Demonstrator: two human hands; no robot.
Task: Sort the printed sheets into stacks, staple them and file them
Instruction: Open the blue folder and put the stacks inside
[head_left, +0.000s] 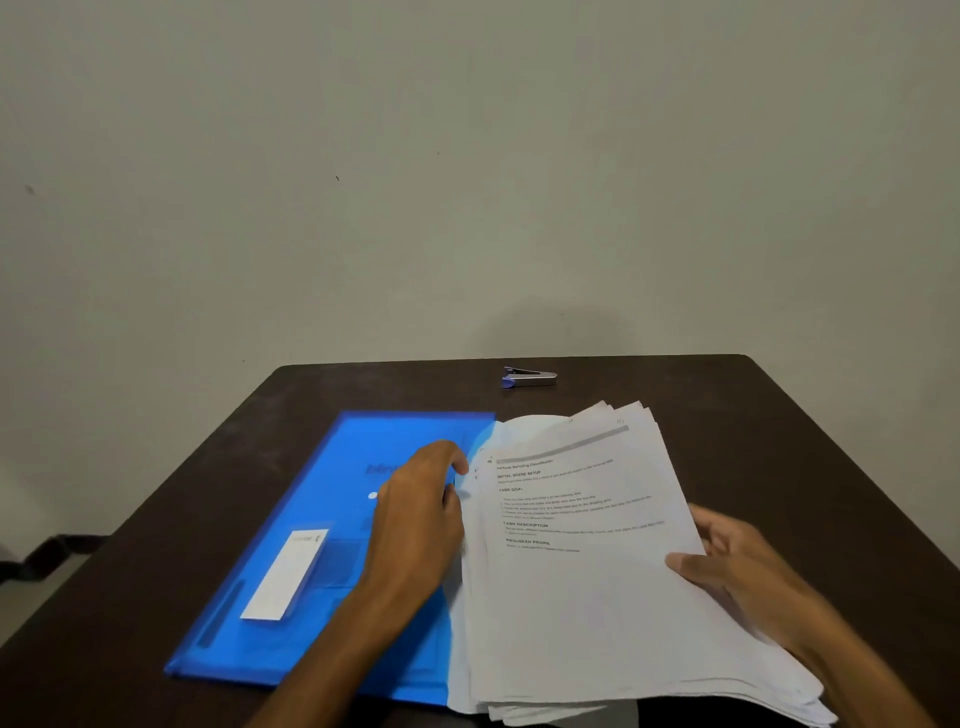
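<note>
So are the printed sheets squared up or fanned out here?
Fanned out: the printed sheets show staggered far corners and offset edges, with the right hand gripping their right edge.
</note>
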